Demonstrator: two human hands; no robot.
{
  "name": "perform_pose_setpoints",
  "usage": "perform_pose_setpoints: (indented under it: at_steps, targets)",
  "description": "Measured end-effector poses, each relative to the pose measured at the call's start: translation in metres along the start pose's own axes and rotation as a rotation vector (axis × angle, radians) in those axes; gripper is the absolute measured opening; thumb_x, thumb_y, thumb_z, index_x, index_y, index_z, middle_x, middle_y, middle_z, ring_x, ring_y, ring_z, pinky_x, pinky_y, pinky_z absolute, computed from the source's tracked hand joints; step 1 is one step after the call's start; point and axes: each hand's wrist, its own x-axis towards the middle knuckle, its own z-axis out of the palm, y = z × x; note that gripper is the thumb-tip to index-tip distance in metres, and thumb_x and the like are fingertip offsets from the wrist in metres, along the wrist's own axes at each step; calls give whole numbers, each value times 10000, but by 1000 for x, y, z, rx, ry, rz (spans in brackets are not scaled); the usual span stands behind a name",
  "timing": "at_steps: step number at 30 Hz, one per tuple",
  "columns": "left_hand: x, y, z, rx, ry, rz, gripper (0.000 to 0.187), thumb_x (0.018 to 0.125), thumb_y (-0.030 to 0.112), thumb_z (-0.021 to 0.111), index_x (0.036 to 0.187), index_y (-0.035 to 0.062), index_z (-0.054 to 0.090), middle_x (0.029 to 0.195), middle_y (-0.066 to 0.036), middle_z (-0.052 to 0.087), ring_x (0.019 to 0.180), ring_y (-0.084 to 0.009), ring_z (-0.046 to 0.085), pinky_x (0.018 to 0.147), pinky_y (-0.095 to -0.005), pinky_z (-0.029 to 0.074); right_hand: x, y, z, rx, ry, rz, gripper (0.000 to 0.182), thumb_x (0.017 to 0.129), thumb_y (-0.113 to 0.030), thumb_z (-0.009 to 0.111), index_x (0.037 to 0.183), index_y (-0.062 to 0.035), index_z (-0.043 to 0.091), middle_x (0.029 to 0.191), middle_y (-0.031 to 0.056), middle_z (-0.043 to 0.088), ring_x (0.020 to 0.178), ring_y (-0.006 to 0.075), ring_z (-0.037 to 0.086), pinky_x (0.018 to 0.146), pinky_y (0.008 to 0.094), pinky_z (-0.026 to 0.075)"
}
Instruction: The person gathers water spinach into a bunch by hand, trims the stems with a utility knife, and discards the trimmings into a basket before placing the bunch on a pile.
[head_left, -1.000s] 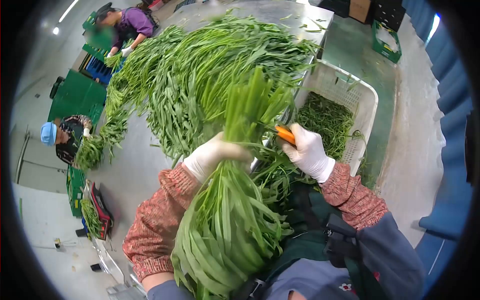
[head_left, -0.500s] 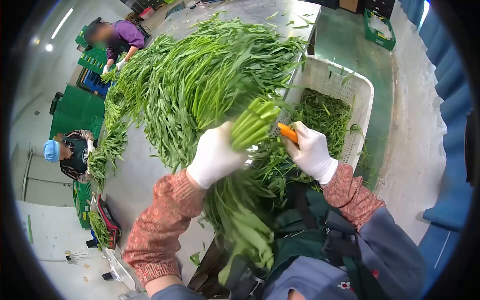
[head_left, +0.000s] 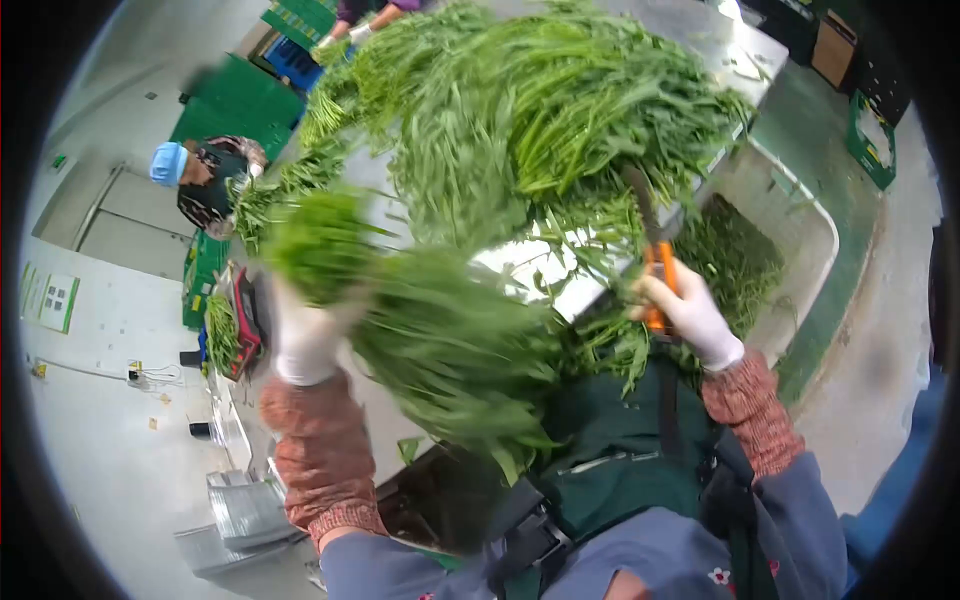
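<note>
The bundle of greens (head_left: 440,340) is blurred and lies across the view above the table edge, with its cut stems in the closed left hand (head_left: 305,340). The right hand (head_left: 690,315) grips an orange-handled knife (head_left: 655,265), blade up, near the white crate (head_left: 800,215) of trimmings. A big heap of greens (head_left: 560,110) covers the steel table (head_left: 700,25) behind.

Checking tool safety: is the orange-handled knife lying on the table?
No, the white-gloved right hand holds the orange-handled knife upright above the white plastic crate.

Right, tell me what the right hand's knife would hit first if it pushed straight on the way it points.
Probably the heap of greens on the table: the knife in the right hand points up and away into it, though depth is unclear.
</note>
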Motion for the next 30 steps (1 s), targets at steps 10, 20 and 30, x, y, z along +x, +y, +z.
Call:
perform_pose_setpoints:
  at_steps: [10, 20, 30]
  targets:
    - [-77, 3, -204, -292, 664, 22, 412, 959, 180, 452, 1296, -49, 511, 1277, -201, 566, 1169, -305, 562, 1014, -462, 467, 9, 104, -29, 557, 62, -11, 465, 946, -360, 622, 1243, -18, 519, 1291, 123, 562, 1081, 203, 573, 940, 369, 475]
    - [-83, -16, -192, -409, 736, 92, 455, 934, 224, 408, 1302, -29, 499, 1224, -200, 584, 1133, -339, 574, 998, -499, 466, 43, 31, 41, -1171, 25, -554, 271, 806, -238, 658, 1016, -74, 608, 902, 168, 649, 816, 360, 637, 690, 405, 506]
    - [-42, -21, -71, 245, 676, 400, 281, 852, 16, 537, 1088, -62, 669, 1086, -153, 675, 1029, -281, 636, 981, -409, 467, 148, -118, 99, -732, -139, -817, 408, 967, -321, 571, 1221, -2, 588, 1191, 116, 639, 1100, 205, 608, 974, 331, 451]
